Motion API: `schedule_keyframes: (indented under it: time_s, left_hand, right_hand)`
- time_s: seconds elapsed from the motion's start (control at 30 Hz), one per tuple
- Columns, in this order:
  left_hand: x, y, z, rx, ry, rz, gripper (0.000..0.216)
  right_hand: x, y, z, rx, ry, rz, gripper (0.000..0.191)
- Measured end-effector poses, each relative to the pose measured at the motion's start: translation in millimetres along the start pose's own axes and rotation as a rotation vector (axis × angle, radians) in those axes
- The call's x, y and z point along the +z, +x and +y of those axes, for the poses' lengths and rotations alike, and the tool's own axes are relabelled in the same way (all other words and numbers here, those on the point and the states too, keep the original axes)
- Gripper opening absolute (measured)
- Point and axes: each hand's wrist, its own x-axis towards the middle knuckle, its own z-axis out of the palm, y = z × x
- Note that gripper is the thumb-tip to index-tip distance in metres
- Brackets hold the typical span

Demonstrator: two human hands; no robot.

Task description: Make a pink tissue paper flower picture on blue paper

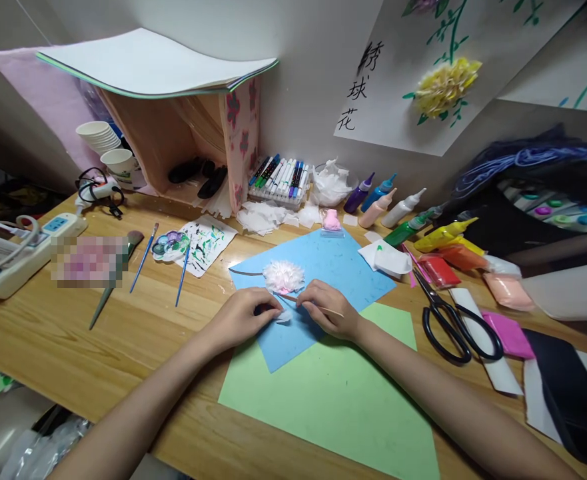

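Note:
A fluffy white paper flower [284, 273] with pink at its lower edge lies on a sheet of blue paper [273, 353]. Just below it, my left hand [246, 315] pinches a small white paper piece [284, 317] between thumb and forefinger. My right hand [329, 310] is closed around a thin wooden stick [336, 311], its tip pointing left toward the flower's base. Under the blue sheet lies green paper [343, 413]. A small bag with pink clay [330, 220] sits at the blue sheet's far edge.
Paint bottles [377, 207] and a marker box [279, 177] stand at the back, near white paper scraps [263, 219]. Black-handled scissors [456, 327] and clay packets [508, 333] lie right. Paintbrushes [143, 259], a paint-stained sheet [208, 247] and a power strip [48, 240] are left.

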Motion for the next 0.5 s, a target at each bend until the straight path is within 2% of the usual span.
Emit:
schedule_keyframes:
  time_s: [0.33, 0.43, 0.5]
  left_hand:
    - [15, 5, -3, 0.019, 0.221, 0.34, 0.015]
    - [18, 6, -5, 0.036, 0.275, 0.383, 0.016]
    - [19, 7, -7, 0.051, 0.311, 0.403, 0.016]
  right_hand:
    - [2, 2, 1, 0.094, -0.022, 0.005, 0.013]
    - [1, 1, 0, 0.063, -0.022, 0.04, 0.013]
    - [0, 0, -1, -0.012, -0.02, 0.083, 0.015]
